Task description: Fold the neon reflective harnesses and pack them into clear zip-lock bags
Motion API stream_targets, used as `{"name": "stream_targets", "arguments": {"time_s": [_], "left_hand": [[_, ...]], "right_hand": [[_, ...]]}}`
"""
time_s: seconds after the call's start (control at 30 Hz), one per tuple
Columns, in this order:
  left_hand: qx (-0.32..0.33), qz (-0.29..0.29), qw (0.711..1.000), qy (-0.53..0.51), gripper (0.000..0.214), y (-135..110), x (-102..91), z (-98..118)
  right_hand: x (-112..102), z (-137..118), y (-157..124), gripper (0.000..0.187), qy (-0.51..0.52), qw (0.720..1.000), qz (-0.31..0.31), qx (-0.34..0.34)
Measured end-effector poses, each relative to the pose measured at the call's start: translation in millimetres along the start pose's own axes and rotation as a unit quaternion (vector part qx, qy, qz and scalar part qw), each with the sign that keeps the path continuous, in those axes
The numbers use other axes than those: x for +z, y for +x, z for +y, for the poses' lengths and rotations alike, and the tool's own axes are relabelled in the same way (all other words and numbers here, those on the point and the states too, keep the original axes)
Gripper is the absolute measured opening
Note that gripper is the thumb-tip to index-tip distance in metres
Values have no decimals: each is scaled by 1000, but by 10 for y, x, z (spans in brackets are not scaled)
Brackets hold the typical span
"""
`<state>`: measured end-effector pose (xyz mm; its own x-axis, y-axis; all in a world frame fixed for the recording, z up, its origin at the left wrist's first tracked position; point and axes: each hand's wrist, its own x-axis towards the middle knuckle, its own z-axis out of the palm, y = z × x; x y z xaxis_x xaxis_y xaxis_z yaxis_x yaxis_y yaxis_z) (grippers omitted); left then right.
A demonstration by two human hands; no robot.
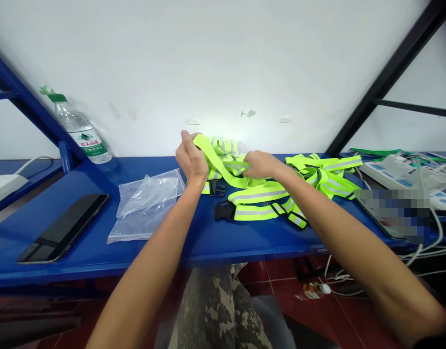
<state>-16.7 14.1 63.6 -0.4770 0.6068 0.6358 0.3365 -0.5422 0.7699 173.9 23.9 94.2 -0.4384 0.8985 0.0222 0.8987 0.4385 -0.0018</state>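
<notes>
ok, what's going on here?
A person is working with a neon yellow reflective strap on a blue shelf. Their left hand holds up one stretch while their right hand grips another. The rest of the harness lies tangled on the shelf, with a black plastic buckle by the near edge of the pile. To the left are a clear plastic bag, a black tablet and a water bottle.
</notes>
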Motion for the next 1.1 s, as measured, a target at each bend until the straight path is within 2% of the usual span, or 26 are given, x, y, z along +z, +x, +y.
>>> {"name": "stream_targets", "arguments": {"time_s": [0.07,0.13,0.2,0.3,0.37,0.4,0.5,0.57,0.63,0.7,0.77,0.83,0.9,0.97,1.0,1.03,1.1], "left_hand": [[-20,4,1000,-1,73,-9,-14,31],[-12,-19,999,27,70,-26,-30,56],[34,-70,992,103,57,-52,-51,70],[140,-164,949,229,33,-92,-82,85],[180,-234,922,251,49,-112,-79,118],[178,-271,915,240,59,-119,-61,146],[122,-357,913,155,83,-134,72,271],[87,-382,916,89,94,-131,218,360],[67,-382,921,37,93,-106,370,432],[46,-377,925,-7,77,-47,485,484],[6,-370,927,-54,51,45,538,517],[-55,-348,930,-105,29,157,539,534],[-107,-302,936,-143,20,272,520,533],[-134,-252,945,-163,16,376,510,526],[-141,-232,948,-166,14,423,513,527],[-148,-218,950,-167,12,464,520,534],[-165,-201,952,-161,9,531,537,572]], "right_hand": [[-174,124,43,13,78,996,45,27],[-394,268,45,10,195,975,91,50],[-612,392,11,12,358,924,123,49],[-863,495,-63,13,554,826,105,8],[-971,493,-89,12,609,787,101,4],[-1008,470,-89,12,623,774,113,15],[-1070,338,-39,11,636,754,156,57],[-1085,237,15,15,630,751,187,64],[-1094,170,65,20,627,746,218,53],[-1102,164,100,23,631,734,248,40],[-1105,229,114,23,625,733,264,39],[-1094,334,105,21,575,753,309,78],[-1062,416,62,17,493,785,354,126],[-1006,400,-22,33,407,819,383,130],[-968,344,-77,44,370,839,386,104],[-924,259,-136,48,328,856,395,63],[-819,42,-244,45,238,888,392,-37]]}}
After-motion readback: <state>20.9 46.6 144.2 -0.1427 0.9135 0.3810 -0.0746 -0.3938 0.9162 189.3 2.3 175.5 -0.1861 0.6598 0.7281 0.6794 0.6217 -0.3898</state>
